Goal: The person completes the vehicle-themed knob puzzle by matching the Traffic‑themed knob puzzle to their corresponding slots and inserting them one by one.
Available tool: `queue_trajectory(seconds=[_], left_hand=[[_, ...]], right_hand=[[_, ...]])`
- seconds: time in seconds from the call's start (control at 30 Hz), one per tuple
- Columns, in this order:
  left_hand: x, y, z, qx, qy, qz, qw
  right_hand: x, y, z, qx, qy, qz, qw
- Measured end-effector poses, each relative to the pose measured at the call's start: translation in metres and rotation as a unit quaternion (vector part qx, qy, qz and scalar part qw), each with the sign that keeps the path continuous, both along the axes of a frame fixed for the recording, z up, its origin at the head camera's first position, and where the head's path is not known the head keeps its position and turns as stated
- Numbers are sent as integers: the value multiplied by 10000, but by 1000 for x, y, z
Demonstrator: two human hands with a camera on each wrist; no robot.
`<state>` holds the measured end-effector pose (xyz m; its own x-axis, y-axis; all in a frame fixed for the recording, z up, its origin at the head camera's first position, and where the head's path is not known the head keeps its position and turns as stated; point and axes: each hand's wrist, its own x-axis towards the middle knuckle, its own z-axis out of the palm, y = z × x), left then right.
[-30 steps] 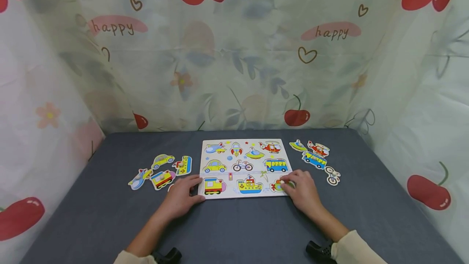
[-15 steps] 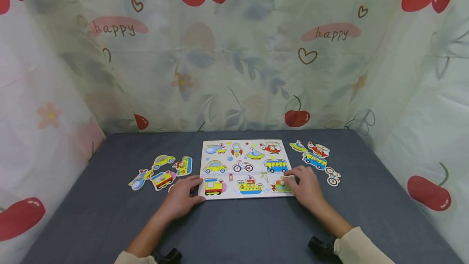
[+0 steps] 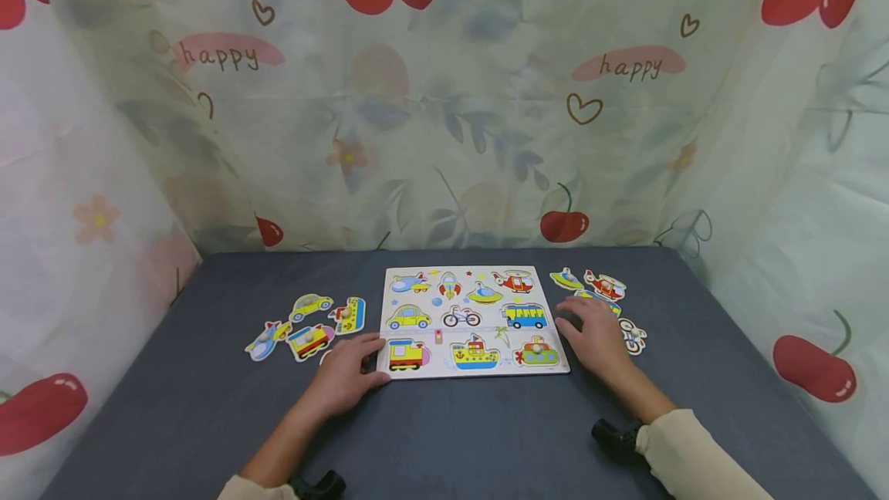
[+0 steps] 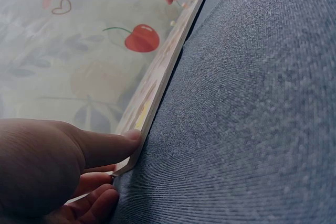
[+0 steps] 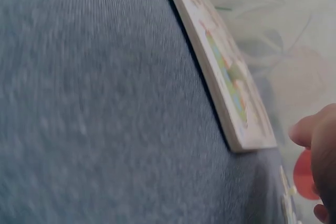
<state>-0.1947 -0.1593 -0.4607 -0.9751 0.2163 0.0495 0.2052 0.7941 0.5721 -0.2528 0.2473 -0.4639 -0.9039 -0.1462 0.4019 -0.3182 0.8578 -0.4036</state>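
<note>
A white puzzle board (image 3: 505, 338) with printed vehicles lies mid-table. Its front left corner is held by my left hand (image 3: 342, 378); in the left wrist view the thumb (image 4: 113, 148) lies on the board's edge and the fingers are bent beside it. The submarine piece (image 3: 537, 351), with a knob, lies over its picture at the board's front right. My right hand (image 3: 599, 336) is off the board to the right, fingers loosely bent, holding nothing. It partly covers the bus piece (image 3: 610, 304); whether it touches that piece cannot be told.
Near the right hand lie the flying saucer piece (image 3: 566, 278), helicopter piece (image 3: 606, 285) and bicycle piece (image 3: 633, 336). Left of the board are the car (image 3: 310, 305), boat (image 3: 350, 315), train (image 3: 309, 342) and airplane (image 3: 267, 341) pieces. A printed curtain (image 3: 444, 137) surrounds the table.
My right hand has let go of the submarine piece and moved right, off the board to the bus piece. The left hand keeps its place at the board's corner.
</note>
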Motion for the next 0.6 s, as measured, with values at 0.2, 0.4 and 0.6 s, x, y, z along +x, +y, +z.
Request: queue_trajectory(seconds=[0.2, 0.4, 0.6], left_hand=[[-1, 0, -1, -15, 13, -23, 10000], [-2, 0, -3, -25, 45, -21, 10000], [-2, -1, -4, -12, 20, -25, 10000]], right_hand=[[-5, 13, -7, 343, -171, -144, 9992], [-13, 25, -10, 742, -309, -321, 9962], [-18, 37, -12, 935, -330, -533, 9936]])
